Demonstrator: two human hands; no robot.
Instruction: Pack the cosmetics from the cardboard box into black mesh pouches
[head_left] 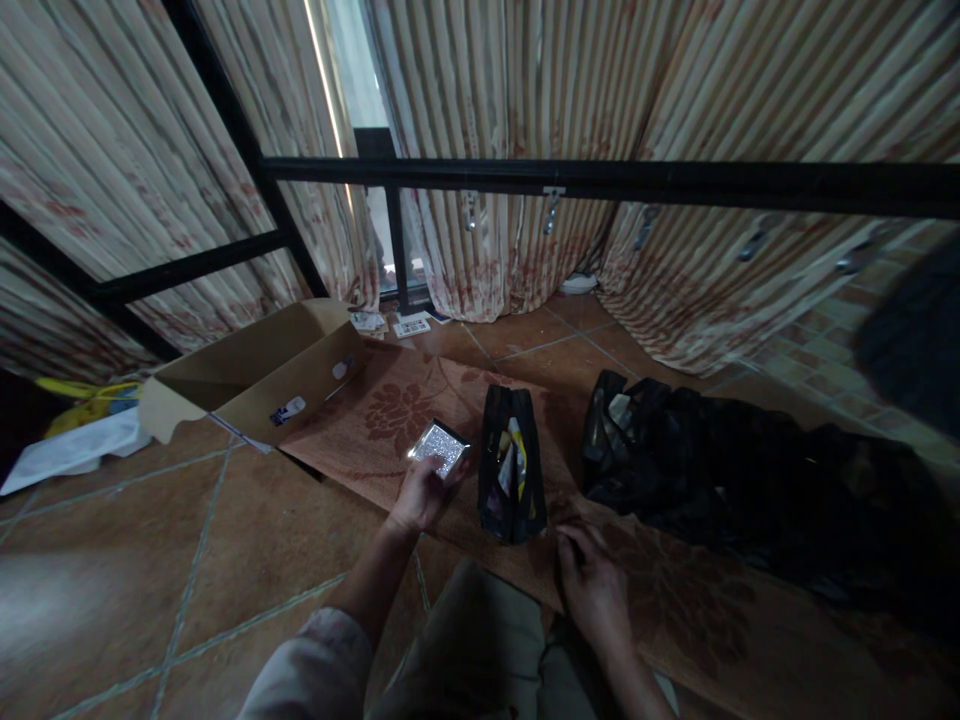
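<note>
A small flat square thing with a glittery silver face is held in my left hand, the thumb over its near edge. To its right a small black pouch stands on the patterned reddish cloth, its top gaping. Inside it show yellow and white items that I cannot name. My right hand rests low over the cloth, just right of the pouch's near end and apart from it. Its fingers are curled in, and whatever they may hold is hidden.
An open cardboard box sits at the left end of the cloth. Black plastic bags with things inside spread along the right. Papers lie on the tiled floor by the curtains. A black metal frame crosses behind.
</note>
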